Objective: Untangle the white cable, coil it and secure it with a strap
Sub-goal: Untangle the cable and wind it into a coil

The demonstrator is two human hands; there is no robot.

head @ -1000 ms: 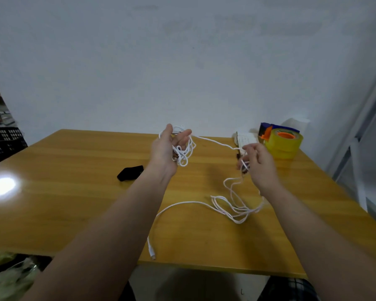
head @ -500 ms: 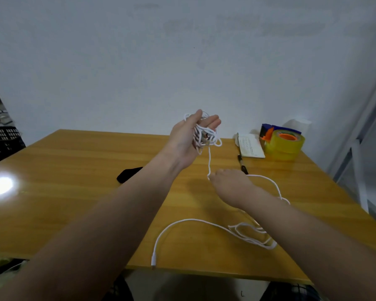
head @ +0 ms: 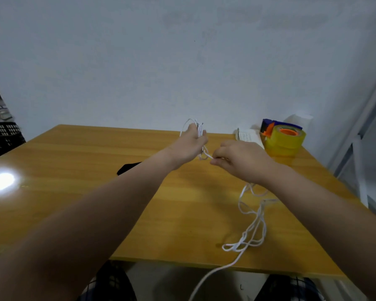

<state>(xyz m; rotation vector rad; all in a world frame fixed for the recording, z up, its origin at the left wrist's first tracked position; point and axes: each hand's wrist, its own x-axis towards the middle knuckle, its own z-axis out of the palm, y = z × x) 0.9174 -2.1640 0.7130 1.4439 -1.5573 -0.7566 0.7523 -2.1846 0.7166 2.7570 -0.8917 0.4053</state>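
My left hand point(head: 190, 144) is closed around a small bundle of loops of the white cable point(head: 253, 230), held above the far middle of the wooden table point(head: 74, 170). Just to its right, my right hand point(head: 239, 159) pinches the cable strand where it leaves the bundle. The rest of the cable drops under my right wrist, lies in tangled loops near the table's front right, and trails off the front edge. A black strap point(head: 128, 167) lies on the table, partly hidden behind my left forearm.
A yellow tape roll in a blue and orange dispenser point(head: 283, 137) stands at the far right corner, with a white paper pad point(head: 248, 136) beside it. A black crate point(head: 2, 135) is off the left edge. A white metal frame point(head: 356, 148) rises on the right.
My left hand lowered with the bundle and my right hand moved up to it, pinching the strand. The loose cable slid right and its end now hangs off the front edge.
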